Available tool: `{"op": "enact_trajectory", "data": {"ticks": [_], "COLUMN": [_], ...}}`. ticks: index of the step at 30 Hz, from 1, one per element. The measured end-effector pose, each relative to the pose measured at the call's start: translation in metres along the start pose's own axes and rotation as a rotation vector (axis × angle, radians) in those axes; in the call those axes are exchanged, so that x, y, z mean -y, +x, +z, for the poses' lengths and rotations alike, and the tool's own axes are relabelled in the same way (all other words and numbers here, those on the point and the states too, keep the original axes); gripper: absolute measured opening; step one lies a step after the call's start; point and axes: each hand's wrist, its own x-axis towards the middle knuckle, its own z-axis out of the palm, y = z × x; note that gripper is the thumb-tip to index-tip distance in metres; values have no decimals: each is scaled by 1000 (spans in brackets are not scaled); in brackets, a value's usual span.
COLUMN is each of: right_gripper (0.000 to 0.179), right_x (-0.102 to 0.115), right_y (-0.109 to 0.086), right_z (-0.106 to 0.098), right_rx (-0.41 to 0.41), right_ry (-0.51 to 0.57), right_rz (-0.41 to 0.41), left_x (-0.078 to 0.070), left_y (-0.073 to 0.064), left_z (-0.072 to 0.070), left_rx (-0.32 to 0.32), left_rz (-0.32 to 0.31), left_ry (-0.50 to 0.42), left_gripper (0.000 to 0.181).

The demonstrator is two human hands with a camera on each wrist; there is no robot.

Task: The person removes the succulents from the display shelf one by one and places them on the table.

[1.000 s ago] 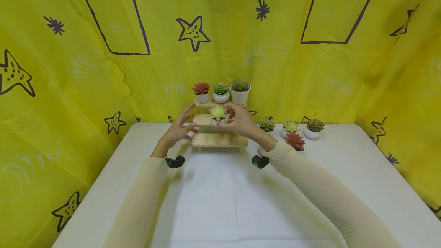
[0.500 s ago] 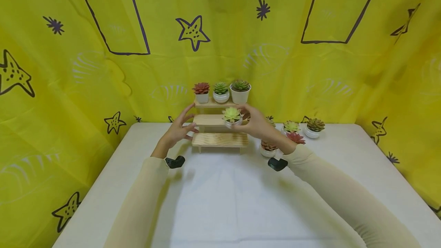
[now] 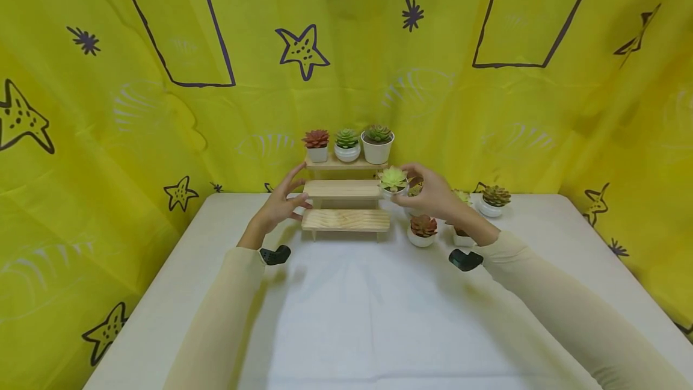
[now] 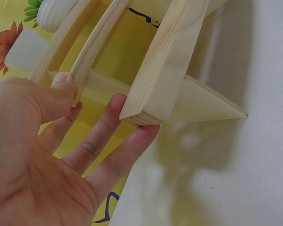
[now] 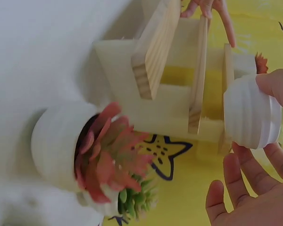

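and here the right hand (image 3: 433, 194) has the pale yellow-green succulent (image 3: 393, 180), thumb and fingers pinching its white pot, at three o'clock of the three-tier wooden stand (image 3: 345, 219), just beside the middle tier's end. over at nine o'clock, the left hand (image 3: 278, 204) grips the stand's end, thumb on the middle board, fingertips touching the lowest one. up on the top tier, towards twelve: a red succulent (image 3: 316, 140), a small green succulent (image 3: 347, 144) and a bigger green succulent (image 3: 377, 144), all upright. on the white bench (image 3: 335, 318), a reddish-brown succulent (image 3: 423, 229) sits near four o'clock, an olive-green succulent (image 3: 494, 199) well apart at three.
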Motion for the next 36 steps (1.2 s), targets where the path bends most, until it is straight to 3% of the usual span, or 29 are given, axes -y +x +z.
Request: {"op": "enact_trajectory", "data": {"ticks": [25, 36], "right_gripper": [73, 73], "right_x": [-57, -81], "right_y": [-47, -76], "right_z": [-70, -94], "right_rx": [-59, -82], "right_ry": [-100, -80], "right_rz": [111, 164], "left_x": [-1, 0], "left_y": [-1, -1], "left_z": [1, 1], "left_rx": [-20, -5], "left_rz": [-12, 9], "left_ry": [1, -17], "left_gripper": [75, 74]}}
